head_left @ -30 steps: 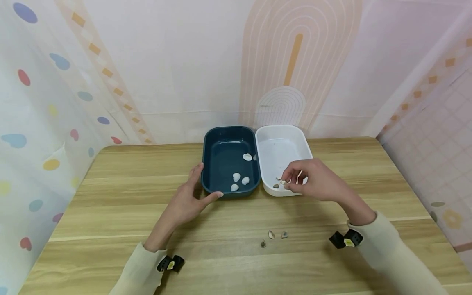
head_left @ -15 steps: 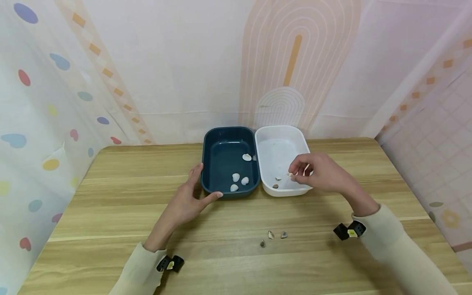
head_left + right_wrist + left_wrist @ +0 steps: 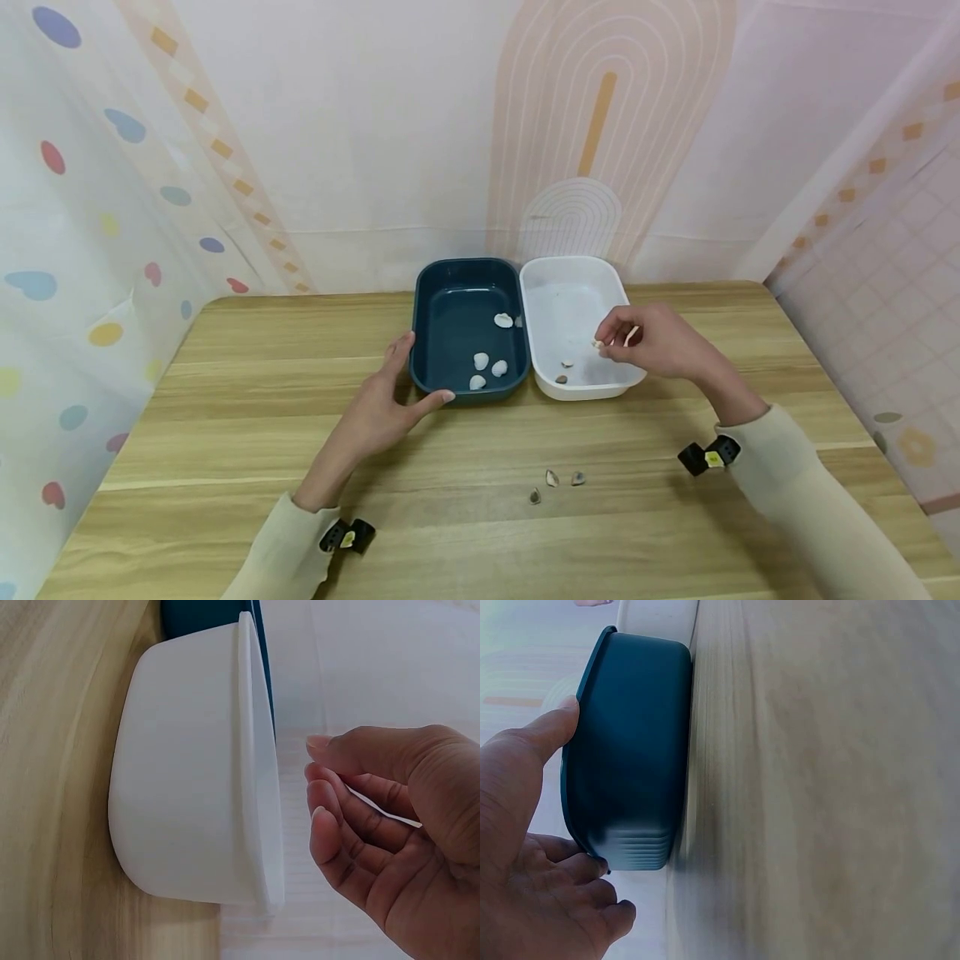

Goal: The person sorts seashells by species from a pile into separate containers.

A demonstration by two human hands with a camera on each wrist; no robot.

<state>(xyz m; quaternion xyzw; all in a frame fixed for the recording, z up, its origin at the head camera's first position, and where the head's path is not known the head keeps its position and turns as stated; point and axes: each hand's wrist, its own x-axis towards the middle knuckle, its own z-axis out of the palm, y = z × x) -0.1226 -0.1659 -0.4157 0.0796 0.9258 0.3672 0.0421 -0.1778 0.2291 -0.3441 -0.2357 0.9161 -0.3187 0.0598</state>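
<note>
A dark teal tray [image 3: 457, 287] and a white tray [image 3: 577, 279] stand side by side at the table's far middle. My left hand [image 3: 401, 375] rests against the teal tray's near left corner, thumb along the front rim; the left wrist view shows the hand [image 3: 551, 825] against that tray [image 3: 630, 750]. My right hand [image 3: 603, 343] hovers over the white tray's right side and pinches a small pale shell [image 3: 597, 342]. In the right wrist view the same hand [image 3: 319, 780] sits beside the white tray [image 3: 187, 765]. Several white shells [image 3: 481, 360] lie in the teal tray, two small ones [image 3: 567, 364] in the white.
Three small shells [image 3: 552, 477] lie loose on the wooden table [image 3: 225, 417] in front of the trays. Patterned walls close in behind and on both sides.
My right hand has lifted from the near end of the white tray with a shell and moved up and to the right. The left hand has stayed put.
</note>
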